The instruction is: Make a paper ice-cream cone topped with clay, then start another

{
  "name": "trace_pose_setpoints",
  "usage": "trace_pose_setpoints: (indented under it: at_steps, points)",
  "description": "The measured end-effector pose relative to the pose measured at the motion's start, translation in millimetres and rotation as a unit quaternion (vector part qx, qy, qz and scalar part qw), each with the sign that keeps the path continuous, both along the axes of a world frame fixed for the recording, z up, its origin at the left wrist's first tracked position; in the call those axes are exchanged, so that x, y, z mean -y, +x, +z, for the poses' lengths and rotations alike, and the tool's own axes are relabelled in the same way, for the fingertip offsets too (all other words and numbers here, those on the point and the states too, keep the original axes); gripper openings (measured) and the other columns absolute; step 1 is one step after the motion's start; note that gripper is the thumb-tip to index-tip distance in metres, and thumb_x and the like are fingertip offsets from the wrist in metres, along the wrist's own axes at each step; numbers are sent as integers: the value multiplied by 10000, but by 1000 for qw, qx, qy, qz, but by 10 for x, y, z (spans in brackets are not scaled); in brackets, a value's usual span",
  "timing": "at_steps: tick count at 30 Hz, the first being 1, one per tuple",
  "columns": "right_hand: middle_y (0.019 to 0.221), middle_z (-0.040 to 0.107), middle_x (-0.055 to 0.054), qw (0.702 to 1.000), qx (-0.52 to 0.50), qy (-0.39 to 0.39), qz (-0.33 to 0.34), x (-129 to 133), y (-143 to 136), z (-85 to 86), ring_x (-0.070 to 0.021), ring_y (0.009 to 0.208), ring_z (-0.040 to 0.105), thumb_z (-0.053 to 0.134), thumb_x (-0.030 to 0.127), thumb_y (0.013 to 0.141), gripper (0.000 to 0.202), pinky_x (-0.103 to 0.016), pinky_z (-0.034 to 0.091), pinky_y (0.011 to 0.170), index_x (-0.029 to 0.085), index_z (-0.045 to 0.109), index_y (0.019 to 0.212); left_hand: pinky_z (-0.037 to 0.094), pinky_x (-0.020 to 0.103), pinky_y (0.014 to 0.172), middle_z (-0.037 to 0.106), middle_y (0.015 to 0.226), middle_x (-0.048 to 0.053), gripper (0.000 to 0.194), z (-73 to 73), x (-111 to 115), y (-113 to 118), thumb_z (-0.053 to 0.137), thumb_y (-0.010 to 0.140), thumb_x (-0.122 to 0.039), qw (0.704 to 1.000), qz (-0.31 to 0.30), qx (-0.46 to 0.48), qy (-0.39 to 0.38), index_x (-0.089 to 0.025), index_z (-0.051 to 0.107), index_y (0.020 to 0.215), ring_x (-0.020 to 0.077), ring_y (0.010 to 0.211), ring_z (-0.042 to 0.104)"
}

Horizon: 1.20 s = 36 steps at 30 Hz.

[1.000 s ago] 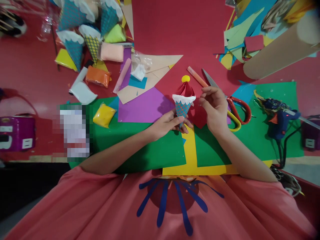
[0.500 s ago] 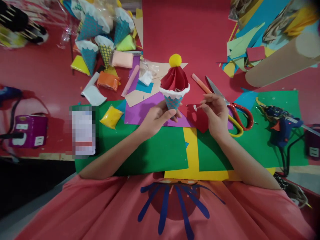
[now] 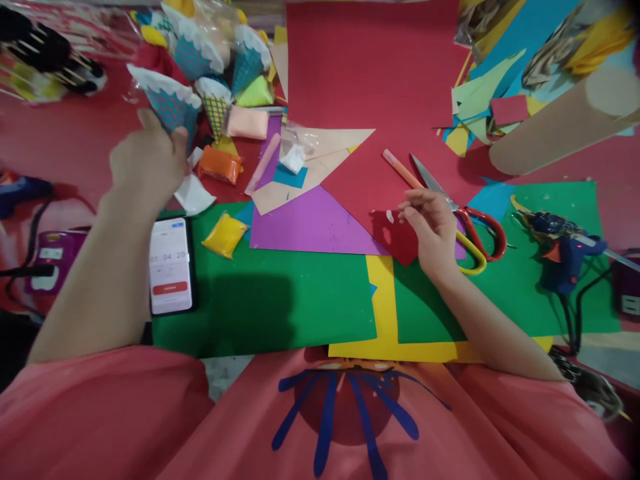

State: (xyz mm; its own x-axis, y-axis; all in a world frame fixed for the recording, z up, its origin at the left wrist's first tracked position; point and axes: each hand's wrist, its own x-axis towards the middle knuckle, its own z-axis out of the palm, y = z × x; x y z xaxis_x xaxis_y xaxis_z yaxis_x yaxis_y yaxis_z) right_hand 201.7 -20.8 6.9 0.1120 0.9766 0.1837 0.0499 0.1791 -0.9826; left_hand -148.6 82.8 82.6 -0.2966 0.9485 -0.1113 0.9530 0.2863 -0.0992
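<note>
Blue-patterned cone (image 3: 170, 103) at far left, tilted, near similar cones (image 3: 195, 59). Looks nearly complete: white wavy rim in place, red top (image 3: 163, 61) and yellow ball (image 3: 154, 35) just behind, seemingly part of it. Any remaining additions: cannot tell. Neighbouring cones also rimmed in white, suggesting a batch well along, with plenty of material left over.

Broad red sheet (image 3: 370, 67) across the far centre; green paper (image 3: 325, 293) along the near side. Tan tube (image 3: 550, 130) slanting at far right. Left hand (image 3: 147, 160) closed round the cone's lower part; right hand (image 3: 433, 230) loosely curled at centre right, thumb and fingertips narrowly apart, nothing visible between. Scissors (image 3: 483, 230) partly hidden behind right hand. Blue glue gun (image 3: 565, 257) at right; phone (image 3: 171, 267) at near left. Yellow packet (image 3: 225, 235) to its right. Smallest, white scrap (image 3: 390, 216) just beside the right fingertips.
</note>
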Motion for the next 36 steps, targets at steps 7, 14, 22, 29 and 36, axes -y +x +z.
trace_pose_setpoints:
  at_steps: [7, 14, 22, 29, 36]
  points:
    - [973, 680, -12, 994, 108, 24, -18, -108, 149, -4, -155, 897, 671, 566, 167, 884, 209, -327, 566, 809, 271, 632, 1053, 453, 634, 988, 572, 1331, 324, 588, -21, -74, 156, 408, 964, -341, 999, 18, -42, 4, 53, 363, 1398, 471, 1280, 547]
    - [1003, 680, -103, 912, 396, 34, 102, -114, 205, 33, -260, 976, 647, 649, 245, 873, 228, -450, 538, 889, 205, 687, 1095, 459, 654, 965, 596, 1311, 302, 562, 112, 8, 273, 534, 932, -341, 999, -6, -43, 22, 63, 446, 1313, 491, 1262, 550]
    - [925, 700, -89, 908, 407, 40, 90, -99, 177, 1, -247, 906, 652, 580, 190, 903, 35, -393, 532, 810, 209, 609, 909, 487, 561, 1014, 697, 1221, 133, 410, 269, 350, 757, 395, 969, -364, 991, -86, 37, 96, -135, 588, 1248, 380, 1217, 624]
    - [952, 682, -64, 949, 306, 37, 67, -72, 146, 43, -187, 840, 666, 532, 195, 925, 57, -333, 532, 749, 220, 582, 939, 409, 486, 1076, 543, 1402, 196, 621, -401, 105, 1052, 567, 887, -311, 969, -199, 144, 28, -115, 390, 1449, 351, 1309, 496]
    - [713, 569, 34, 992, -9, -113, 54, -121, 115, 111, -80, 554, 543, 614, 327, 901, 125, -211, 463, 498, 216, 633, 957, 437, 438, 987, 667, 1179, 78, 379, -490, -1, 1091, 599, 839, -212, 942, -174, 265, 112, -229, 553, 1215, 277, 1092, 602]
